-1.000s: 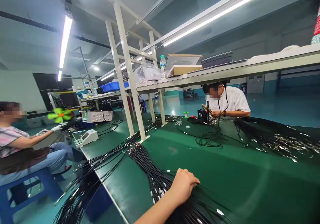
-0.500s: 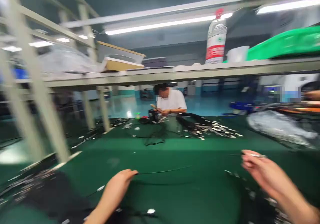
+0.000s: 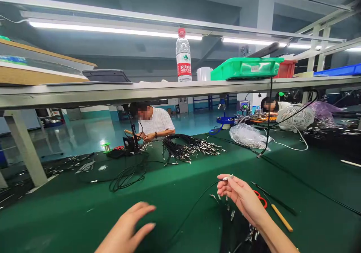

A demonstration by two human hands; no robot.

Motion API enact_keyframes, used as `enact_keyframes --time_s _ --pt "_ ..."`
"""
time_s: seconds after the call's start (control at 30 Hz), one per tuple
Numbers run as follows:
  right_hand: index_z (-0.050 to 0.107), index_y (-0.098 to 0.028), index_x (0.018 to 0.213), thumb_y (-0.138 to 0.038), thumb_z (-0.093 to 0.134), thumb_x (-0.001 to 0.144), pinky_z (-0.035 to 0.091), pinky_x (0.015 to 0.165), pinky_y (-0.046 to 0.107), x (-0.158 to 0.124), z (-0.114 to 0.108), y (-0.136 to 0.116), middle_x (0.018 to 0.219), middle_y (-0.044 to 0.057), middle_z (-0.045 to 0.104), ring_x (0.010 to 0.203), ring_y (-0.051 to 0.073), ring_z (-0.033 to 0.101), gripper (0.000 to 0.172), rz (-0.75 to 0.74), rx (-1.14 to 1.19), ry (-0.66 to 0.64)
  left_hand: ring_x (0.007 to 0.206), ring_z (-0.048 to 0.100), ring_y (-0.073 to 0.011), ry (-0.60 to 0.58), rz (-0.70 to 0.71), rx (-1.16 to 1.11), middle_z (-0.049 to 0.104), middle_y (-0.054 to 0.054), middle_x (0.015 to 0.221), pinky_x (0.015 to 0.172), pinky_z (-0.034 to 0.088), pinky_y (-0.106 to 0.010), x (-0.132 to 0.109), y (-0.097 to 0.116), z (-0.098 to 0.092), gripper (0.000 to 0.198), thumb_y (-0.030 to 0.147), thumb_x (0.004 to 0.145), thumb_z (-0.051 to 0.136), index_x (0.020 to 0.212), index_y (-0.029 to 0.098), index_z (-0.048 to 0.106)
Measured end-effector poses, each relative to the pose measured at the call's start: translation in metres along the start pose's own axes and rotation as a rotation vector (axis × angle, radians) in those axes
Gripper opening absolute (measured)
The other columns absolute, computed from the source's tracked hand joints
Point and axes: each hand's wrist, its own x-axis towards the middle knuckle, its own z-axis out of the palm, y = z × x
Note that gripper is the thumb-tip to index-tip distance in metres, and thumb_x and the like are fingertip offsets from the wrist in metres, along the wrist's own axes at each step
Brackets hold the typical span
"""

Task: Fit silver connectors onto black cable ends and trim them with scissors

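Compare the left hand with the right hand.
The left hand is open and empty, fingers spread, while the right hand is curled, pinching a thin black cable tipped with a silver metal terminal. The left hand sits lower in view than the right hand. Both are bare and over the green bench mat.

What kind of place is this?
Likely a cable-assembly workshop in an electronics factory: green-matted benches, bundled black cables with metal terminals, a terminated cable pinched in the right hand, and what looks like a solder spool.
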Motion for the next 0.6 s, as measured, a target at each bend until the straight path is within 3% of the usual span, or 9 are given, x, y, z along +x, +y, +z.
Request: enact_keyframes --time_s 0.13,0.23,0.37,0.47,0.6 --pt "0.066 -0.013 0.089 -0.045 0.059 0.077 0.041 0.064 0.030 -0.006 0.008 -0.001 0.074 0.007 0.062 0.066 0.017 0.055 0.035 -0.009 0.013 -0.033 0.095 0.058 -0.0201 -0.096 0.127 -0.459 0.064 -0.006 0.104 0.087 0.044 -0.031 0.058 0.114 0.057 0.032 0.028 0.072 0.057 0.103 0.021 0.063" --pt "0.067 -0.013 0.087 -0.044 0.063 0.074 0.036 0.054 0.024 -0.009 0.010 -0.006 0.064 0.003 0.056 0.058 0.012 0.046 0.033 -0.035 -0.023 0.044 0.070 0.058 -0.0149 -0.163 0.119 -0.798 0.066 -0.006 0.086 0.065 0.046 -0.024 0.077 0.157 0.094 0.028 0.025 0.074 0.055 0.100 0.016 0.062" --pt "0.064 -0.016 0.094 -0.041 0.066 0.073 0.032 0.052 0.022 -0.008 0.001 -0.012 0.061 -0.001 0.051 0.055 0.010 0.042 0.032 -0.089 -0.010 0.164 0.045 0.040 -0.0072 -0.166 -0.042 -1.023 0.055 0.000 0.055 0.044 0.030 -0.018 0.083 0.163 0.112 0.028 0.032 0.073 0.059 0.091 0.011 0.063" --pt "0.063 -0.015 0.090 -0.039 0.062 0.076 0.031 0.051 0.022 -0.005 -0.007 -0.011 0.062 -0.001 0.051 0.053 0.009 0.040 0.027 -0.105 -0.101 0.170 0.040 0.026 -0.0031 -0.261 -0.137 -1.150 0.051 0.002 0.053 0.040 0.018 -0.018 0.083 0.156 0.116 0.039 0.039 0.069 0.064 0.093 0.010 0.063" --pt "0.062 -0.017 0.092 -0.037 0.062 0.076 0.030 0.048 0.021 -0.001 -0.011 -0.007 0.059 -0.004 0.048 0.051 0.009 0.038 0.026 -0.099 -0.241 0.196 0.039 0.025 -0.0021 -0.346 -0.169 -1.245 0.049 0.003 0.054 0.040 0.015 -0.018 0.081 0.151 0.120 0.044 0.039 0.068 0.066 0.101 0.011 0.062"
